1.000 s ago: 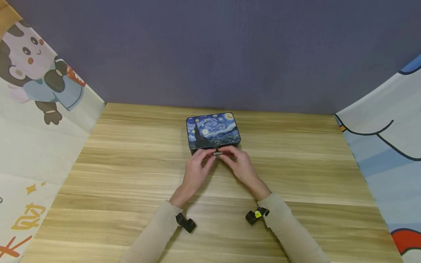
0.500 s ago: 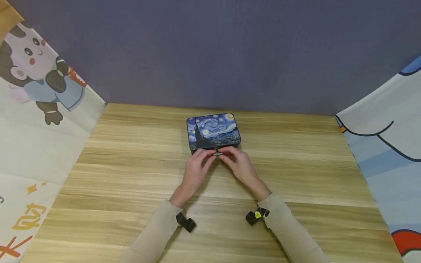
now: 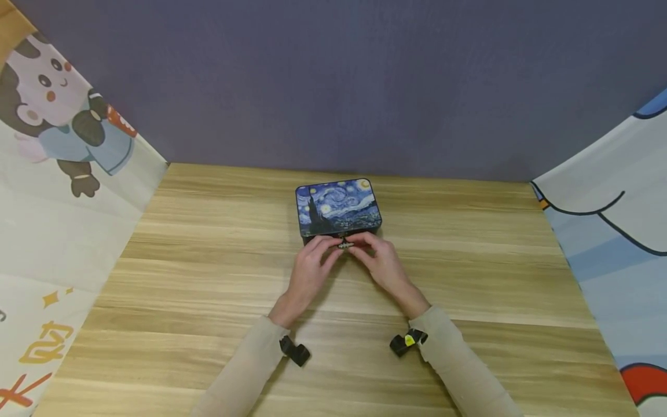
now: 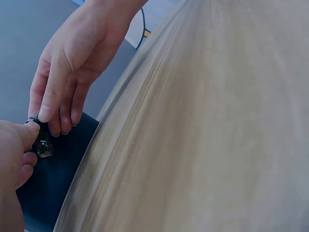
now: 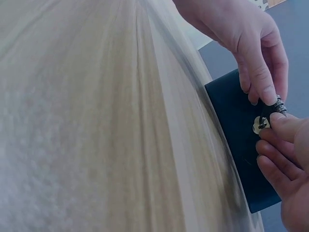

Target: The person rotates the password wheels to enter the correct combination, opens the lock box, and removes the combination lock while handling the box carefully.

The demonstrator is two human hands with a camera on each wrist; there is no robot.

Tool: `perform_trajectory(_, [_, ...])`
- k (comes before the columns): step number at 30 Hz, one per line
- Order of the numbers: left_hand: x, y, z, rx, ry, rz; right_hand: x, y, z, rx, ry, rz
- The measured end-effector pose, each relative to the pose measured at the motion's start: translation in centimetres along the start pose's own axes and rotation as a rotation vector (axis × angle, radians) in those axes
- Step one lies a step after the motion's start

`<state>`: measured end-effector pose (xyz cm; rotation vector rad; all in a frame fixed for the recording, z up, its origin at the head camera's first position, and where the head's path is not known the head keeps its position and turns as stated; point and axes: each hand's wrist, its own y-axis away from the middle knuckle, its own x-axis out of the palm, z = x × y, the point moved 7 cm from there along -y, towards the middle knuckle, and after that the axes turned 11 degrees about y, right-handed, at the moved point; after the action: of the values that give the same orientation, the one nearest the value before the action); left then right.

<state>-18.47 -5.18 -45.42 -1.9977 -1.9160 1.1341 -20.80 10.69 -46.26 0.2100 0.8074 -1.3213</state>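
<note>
A small dark combination padlock with ridged dials hangs at the front of a tin box that has a swirling blue night-sky picture on its lid. The right wrist view shows its shackle passing through a metal hasp on the dark front wall. My left hand pinches one end of the padlock between thumb and index finger. From the other side, my right hand pinches the opposite end the same way. The fingertips hide parts of the lock body. The lid lies down on the box.
The box stands near the back edge of a wood-grain table, close to a dark blue-grey panel. Cartoon-printed sheets border the left and right sides. Each beige sleeve carries a black wrist camera.
</note>
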Motion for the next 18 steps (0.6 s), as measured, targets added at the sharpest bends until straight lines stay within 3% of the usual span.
perform_trajectory(10, [0.06,-0.13,-0.18,0.028,-0.003,-0.012,-0.03,-0.01,-0.12,0.004,0.002,0.006])
perform_trajectory(18, [0.13,-0.25,-0.12,0.011,-0.012,-0.003,-0.03,0.0,-0.25,0.012,-0.008,0.003])
